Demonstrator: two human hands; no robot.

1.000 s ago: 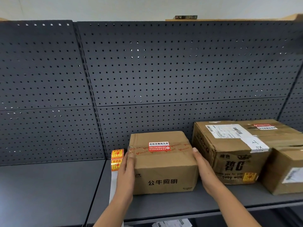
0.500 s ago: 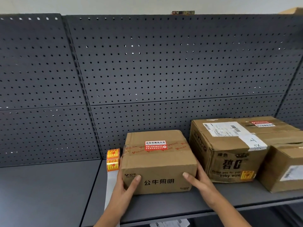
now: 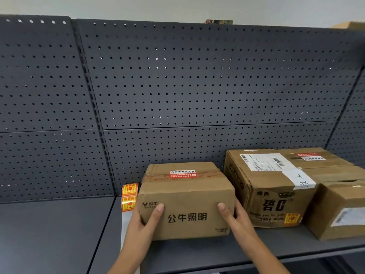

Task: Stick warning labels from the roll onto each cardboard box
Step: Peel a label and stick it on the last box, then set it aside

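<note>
Your left hand (image 3: 142, 224) and right hand (image 3: 237, 220) have fingers clamped on both ends of the small cardboard box (image 3: 187, 204), on the shelf (image 3: 59, 234) beside the label roll (image 3: 129, 196); probably light, stiff, smooth-sided, so grip low at the corners.

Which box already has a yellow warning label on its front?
The large middle box, printed "baby wipe": a yellow label sits low on its front. The small box and the right box show none there.
</note>
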